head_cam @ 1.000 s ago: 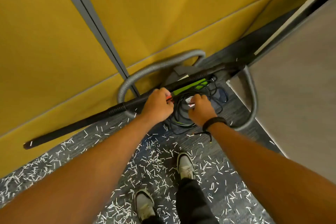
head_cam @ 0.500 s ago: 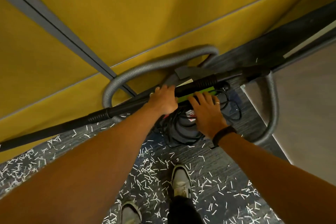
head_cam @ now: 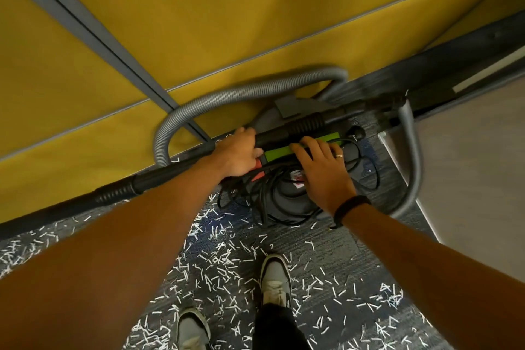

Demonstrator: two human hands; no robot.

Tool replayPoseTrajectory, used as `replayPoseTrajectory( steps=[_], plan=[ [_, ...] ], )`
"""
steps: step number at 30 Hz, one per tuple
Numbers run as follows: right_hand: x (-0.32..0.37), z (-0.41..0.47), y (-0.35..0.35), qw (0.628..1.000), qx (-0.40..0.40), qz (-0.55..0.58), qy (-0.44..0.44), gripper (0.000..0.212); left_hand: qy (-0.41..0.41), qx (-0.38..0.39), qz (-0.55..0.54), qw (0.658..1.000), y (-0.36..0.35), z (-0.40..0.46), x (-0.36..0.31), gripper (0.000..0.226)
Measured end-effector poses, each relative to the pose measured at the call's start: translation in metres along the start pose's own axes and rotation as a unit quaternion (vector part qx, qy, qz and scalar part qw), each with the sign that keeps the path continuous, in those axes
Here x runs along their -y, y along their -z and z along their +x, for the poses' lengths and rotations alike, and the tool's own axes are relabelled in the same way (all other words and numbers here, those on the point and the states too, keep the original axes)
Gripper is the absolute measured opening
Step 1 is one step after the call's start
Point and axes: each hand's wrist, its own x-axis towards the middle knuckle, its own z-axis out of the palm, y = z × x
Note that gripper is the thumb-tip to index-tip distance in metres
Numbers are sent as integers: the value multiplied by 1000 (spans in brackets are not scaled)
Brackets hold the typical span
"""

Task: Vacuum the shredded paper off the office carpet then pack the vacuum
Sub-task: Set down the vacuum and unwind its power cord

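A black vacuum cleaner (head_cam: 292, 202) sits on the carpet against the yellow wall, with a black cord (head_cam: 267, 187) coiled loosely on top. My left hand (head_cam: 237, 155) grips the long black wand (head_cam: 159, 180) lying across the vacuum. My right hand (head_cam: 324, 167) lies on the vacuum's top with its fingers stretched out over the green handle (head_cam: 279, 151). A grey ribbed hose (head_cam: 227, 95) loops from behind the vacuum along the wall. White shredded paper (head_cam: 224, 261) is scattered over the grey carpet around my shoes.
A yellow padded wall panel (head_cam: 255, 23) with a grey divider strip (head_cam: 85, 28) stands just behind the vacuum. A grey cabinet side (head_cam: 477, 167) is at the right, with the hose curving beside it. My two grey shoes (head_cam: 275, 281) stand on the carpet below.
My head has moved closer and lower over the vacuum. My right hand went from curled over the cord to lying with fingers stretched over the green handle. My left hand keeps its grip on the wand.
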Motion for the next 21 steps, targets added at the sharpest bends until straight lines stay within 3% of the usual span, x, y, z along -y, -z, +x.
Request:
replayPoseTrajectory(
  steps=[6,11,21],
  plan=[
    [11,18,2,1000,3,12,-29,80,-9,-26,-68,997,-6,-38,27,39],
    [28,34,13,993,96,26,-69,80,1,-21,-165,986,-7,-68,33,34],
    [55,9,3,991,121,3,-63,80,-34,-131,-220,966,-11,-126,56,20]
  ],
)
